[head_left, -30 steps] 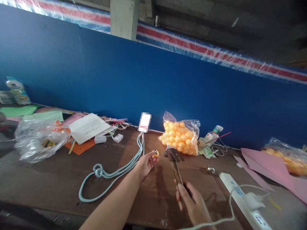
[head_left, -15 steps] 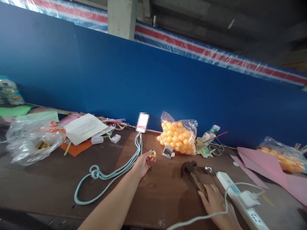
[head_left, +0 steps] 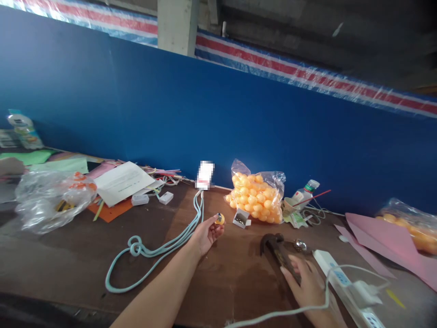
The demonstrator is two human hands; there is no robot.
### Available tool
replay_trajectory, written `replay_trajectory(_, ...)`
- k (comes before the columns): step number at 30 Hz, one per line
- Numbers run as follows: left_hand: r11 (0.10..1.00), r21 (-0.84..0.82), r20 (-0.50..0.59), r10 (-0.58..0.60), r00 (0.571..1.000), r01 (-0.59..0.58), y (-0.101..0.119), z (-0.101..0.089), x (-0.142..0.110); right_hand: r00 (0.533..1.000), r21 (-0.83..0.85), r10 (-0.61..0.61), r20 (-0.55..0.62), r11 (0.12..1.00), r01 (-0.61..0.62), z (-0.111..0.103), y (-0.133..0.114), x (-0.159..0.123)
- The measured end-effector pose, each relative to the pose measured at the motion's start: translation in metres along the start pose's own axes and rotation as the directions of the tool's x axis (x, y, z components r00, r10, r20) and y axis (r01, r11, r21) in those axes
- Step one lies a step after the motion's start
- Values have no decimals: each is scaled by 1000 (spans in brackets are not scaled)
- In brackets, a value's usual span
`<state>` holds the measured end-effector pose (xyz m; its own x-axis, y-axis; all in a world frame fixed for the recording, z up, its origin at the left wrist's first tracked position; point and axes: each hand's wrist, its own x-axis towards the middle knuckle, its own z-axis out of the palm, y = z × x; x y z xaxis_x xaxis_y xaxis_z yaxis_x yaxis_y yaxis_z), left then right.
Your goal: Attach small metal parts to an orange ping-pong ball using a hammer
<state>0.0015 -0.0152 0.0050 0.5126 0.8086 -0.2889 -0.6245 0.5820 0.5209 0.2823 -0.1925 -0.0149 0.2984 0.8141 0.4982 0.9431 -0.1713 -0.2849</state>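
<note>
My left hand [head_left: 204,238] is closed around a small orange ball [head_left: 221,219] with a dark, shiny patch on its upper side, held above the middle of the table. My right hand [head_left: 307,283] is wrapped around the wooden handle of a claw hammer [head_left: 279,253], whose dark head points away from me. Just right of the hammer head lies a shiny round metal piece [head_left: 300,245]. A small open box [head_left: 241,217] with small dark bits in it stands beyond the ball. Behind it rests a clear bag of orange balls [head_left: 254,197].
A light-blue looped cord [head_left: 160,249] lies left of my left arm. A white power strip [head_left: 330,264] with a cable [head_left: 326,294] sits by my right hand. Papers [head_left: 121,183] and a plastic bag [head_left: 56,200] cover the left. A blue partition [head_left: 205,114] closes the back.
My right hand has slid forward along the hammer handle and closed around it. The left hand still holds the ball in nearly the same place. The whole view has shifted slightly.
</note>
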Motion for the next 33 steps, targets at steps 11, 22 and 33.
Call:
replay_trajectory(11, 998, 54, 7, 31, 999, -31, 0, -1, 2, 927, 777, 116, 358, 513, -364, 45, -162, 70)
replay_trajectory(22, 983, 97, 42, 154, 987, -157, 0, -12, 8, 864, 855, -53, 502, 182, -486, 96, -181, 87)
replay_trajectory(33, 977, 121, 60, 170, 984, -176, -3, -5, 2, 842, 851, -122, 525, 78, -519, 88, -176, 80)
